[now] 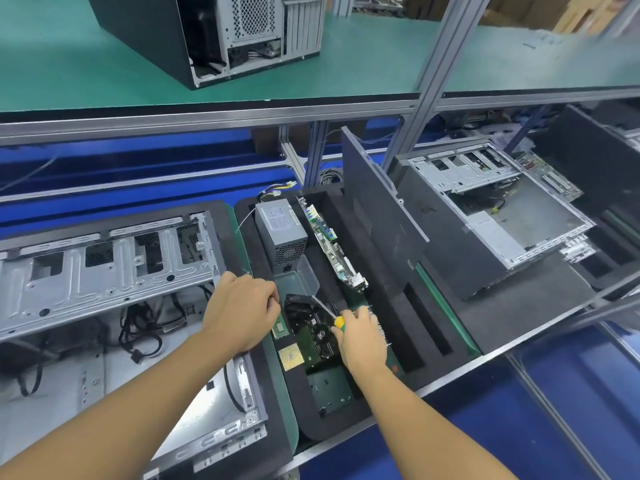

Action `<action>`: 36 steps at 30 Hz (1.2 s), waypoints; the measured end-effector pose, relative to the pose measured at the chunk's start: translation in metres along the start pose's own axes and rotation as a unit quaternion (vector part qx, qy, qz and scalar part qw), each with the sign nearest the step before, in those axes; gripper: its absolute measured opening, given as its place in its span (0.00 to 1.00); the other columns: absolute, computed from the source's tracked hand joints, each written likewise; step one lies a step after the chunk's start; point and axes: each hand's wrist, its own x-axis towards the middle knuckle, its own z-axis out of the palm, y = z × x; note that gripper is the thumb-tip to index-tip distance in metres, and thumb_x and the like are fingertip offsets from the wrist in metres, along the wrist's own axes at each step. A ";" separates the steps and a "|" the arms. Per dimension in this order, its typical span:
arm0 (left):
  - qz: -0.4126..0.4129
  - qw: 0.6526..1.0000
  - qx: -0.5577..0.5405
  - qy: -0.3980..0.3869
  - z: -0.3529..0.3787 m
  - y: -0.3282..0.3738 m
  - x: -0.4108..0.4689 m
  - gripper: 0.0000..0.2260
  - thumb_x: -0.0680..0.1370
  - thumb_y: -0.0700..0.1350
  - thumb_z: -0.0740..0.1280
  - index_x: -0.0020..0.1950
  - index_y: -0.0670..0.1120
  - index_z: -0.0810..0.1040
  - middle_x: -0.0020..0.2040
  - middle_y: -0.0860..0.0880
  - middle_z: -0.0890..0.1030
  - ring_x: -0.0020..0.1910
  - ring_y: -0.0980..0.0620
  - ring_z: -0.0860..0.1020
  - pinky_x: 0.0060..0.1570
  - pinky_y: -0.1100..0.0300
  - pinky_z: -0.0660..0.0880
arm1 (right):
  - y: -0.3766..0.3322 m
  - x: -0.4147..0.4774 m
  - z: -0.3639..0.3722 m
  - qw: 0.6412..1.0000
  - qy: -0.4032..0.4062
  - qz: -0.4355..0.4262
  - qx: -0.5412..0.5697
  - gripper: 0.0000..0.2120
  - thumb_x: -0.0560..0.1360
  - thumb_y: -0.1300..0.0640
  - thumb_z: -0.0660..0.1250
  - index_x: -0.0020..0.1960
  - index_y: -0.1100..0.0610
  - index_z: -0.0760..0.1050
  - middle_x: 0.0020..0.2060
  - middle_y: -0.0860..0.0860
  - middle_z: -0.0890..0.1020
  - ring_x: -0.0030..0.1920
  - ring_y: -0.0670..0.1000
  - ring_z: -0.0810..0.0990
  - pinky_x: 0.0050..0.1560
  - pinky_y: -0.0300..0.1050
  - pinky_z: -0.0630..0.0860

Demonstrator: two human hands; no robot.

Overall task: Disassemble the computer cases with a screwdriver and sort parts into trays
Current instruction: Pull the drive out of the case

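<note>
- The left hand [242, 306] hangs over the seam between the open computer case [104, 271] and the black foam tray [346, 427]. Its fingers [266, 296] are curled tight, knuckles up. I cannot tell whether they pinch anything.
- The right hand [362, 337] is over the near half of the tray. Its fingers are wrapped around the yellow-and-green handle of the screwdriver [338, 322]. The shaft slants up and to the left, over a black fan card [308, 320] lying in a cut-out.
- Near the hands, the tray also holds a green board [329, 386], a square gold chip [291, 356] and a slim memory stick [280, 325], each in its own recess.
- The open case lies on its side on the desk, left of the tray. Its bare metal drive frame faces up and loose black cables [138, 327] are tangled below it.
- Farther back in the tray, a grey power supply [280, 226] sits flat. A motherboard [332, 244] stands on edge just beside it, to the right.
- A dark side panel [377, 216] stands upright in a slot along the tray's right side.
- Beyond the panel, a second case [491, 216] lies open on another foam tray.
- On the green shelf [69, 64] above stands a third case [207, 36], its rear grille facing the camera.
</note>
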 end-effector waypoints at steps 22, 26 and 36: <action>-0.156 0.971 -0.081 0.163 -0.071 -0.118 -0.103 0.09 0.74 0.39 0.68 0.53 0.50 0.78 0.50 0.53 0.79 0.51 0.47 0.78 0.54 0.48 0.69 | -0.186 0.012 -0.117 0.892 -0.173 -0.163 0.384 0.23 0.70 0.39 0.73 0.52 0.53 0.69 0.42 0.49 0.80 0.39 0.50 0.79 0.37 0.46 0.75; -0.442 0.867 0.077 0.217 -0.089 -0.182 -0.172 0.21 0.66 0.43 0.74 0.58 0.42 0.77 0.58 0.41 0.74 0.54 0.37 0.73 0.51 0.42 0.69 | -0.182 0.023 -0.102 0.920 -0.163 -0.170 0.314 0.22 0.72 0.45 0.72 0.59 0.50 0.66 0.51 0.50 0.80 0.48 0.55 0.80 0.44 0.50 0.76; -0.594 0.803 -0.046 -0.012 -0.075 -0.225 -0.211 0.03 0.79 0.40 0.60 0.46 0.42 0.72 0.33 0.46 0.73 0.32 0.47 0.73 0.35 0.54 0.68 | -0.186 0.007 -0.084 0.930 -0.054 -0.149 0.332 0.17 0.72 0.46 0.68 0.54 0.53 0.67 0.36 0.48 0.73 0.31 0.48 0.70 0.29 0.44 0.65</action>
